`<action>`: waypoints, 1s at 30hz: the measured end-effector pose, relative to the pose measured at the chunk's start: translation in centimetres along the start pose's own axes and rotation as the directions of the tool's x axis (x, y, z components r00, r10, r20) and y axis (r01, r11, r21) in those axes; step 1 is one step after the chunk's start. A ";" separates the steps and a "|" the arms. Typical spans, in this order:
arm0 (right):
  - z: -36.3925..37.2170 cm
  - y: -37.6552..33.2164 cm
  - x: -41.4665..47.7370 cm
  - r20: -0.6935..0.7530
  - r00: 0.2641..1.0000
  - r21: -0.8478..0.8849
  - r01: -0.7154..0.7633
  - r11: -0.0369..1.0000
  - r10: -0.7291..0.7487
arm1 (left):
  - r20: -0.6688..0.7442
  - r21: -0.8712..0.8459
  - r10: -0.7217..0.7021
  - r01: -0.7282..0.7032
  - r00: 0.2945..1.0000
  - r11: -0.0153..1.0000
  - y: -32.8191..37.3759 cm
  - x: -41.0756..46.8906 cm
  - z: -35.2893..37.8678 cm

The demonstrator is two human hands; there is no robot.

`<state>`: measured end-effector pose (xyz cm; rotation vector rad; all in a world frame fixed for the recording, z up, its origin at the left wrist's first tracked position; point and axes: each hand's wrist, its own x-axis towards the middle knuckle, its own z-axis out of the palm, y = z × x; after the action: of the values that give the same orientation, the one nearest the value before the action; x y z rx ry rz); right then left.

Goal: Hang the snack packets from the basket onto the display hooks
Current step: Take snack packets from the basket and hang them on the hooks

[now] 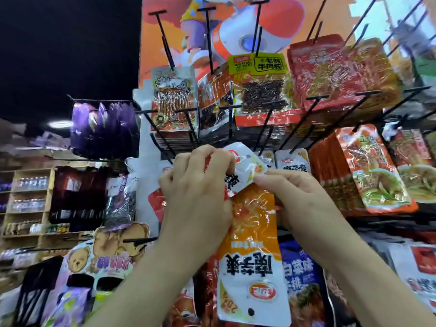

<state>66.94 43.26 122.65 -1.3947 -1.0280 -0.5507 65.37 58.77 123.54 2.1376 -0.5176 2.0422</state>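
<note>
Crowding hooks and hung packets ring left hand and right hand, fingers pinching a white packet.

One wide-angle view from the person's head, facing forward and tilted up at the display hooks, left hand and right hand close to the lens at mid-frame, hooks fanning above them, shop shelves far beyond the left hand.

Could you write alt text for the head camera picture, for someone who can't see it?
A left hand and right hand hold a white snack packet before black display hooks crowded with snacks. An orange-and-white packet hangs upside down beneath them.
</note>
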 end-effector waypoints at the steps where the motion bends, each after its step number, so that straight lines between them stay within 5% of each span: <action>1: 0.1 0.3 -0.1 -0.025 1.000 -0.021 -0.014 1.000 0.013 | 0.022 -0.032 -0.003 0.004 1.000 0.999 0.0 -0.3 0.1; 4: 0.0 1.1 -0.2 -0.129 0.992 -0.019 -0.005 1.000 0.003 | 0.292 -0.347 -0.039 0.144 0.956 0.927 -0.3 -0.8 -0.6; 6: -0.7 0.7 -0.4 -0.091 0.996 -0.053 -0.008 0.999 0.003 | 0.542 -0.613 -0.023 0.413 0.840 0.674 -0.8 -0.9 -1.8; 11: -1.0 -0.1 -1.9 0.180 0.984 -0.213 0.026 0.977 0.013 | 0.515 -0.735 -0.330 0.606 0.791 0.306 -1.2 -2.4 -2.9; 21: 0.7 0.7 -2.5 0.218 0.976 -0.393 0.075 0.917 0.014 | 0.549 -0.706 -0.354 0.647 0.757 0.289 -1.0 -3.8 -3.6; 30: -3.5 -2.0 -0.5 -0.078 0.985 -0.233 -0.170 0.957 0.156 | 0.450 -0.758 -0.270 0.523 0.852 0.390 2.8 4.1 1.4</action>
<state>65.90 39.42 123.73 -1.6499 -0.8091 -0.6040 65.83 55.04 127.15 1.6042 -0.7499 0.8656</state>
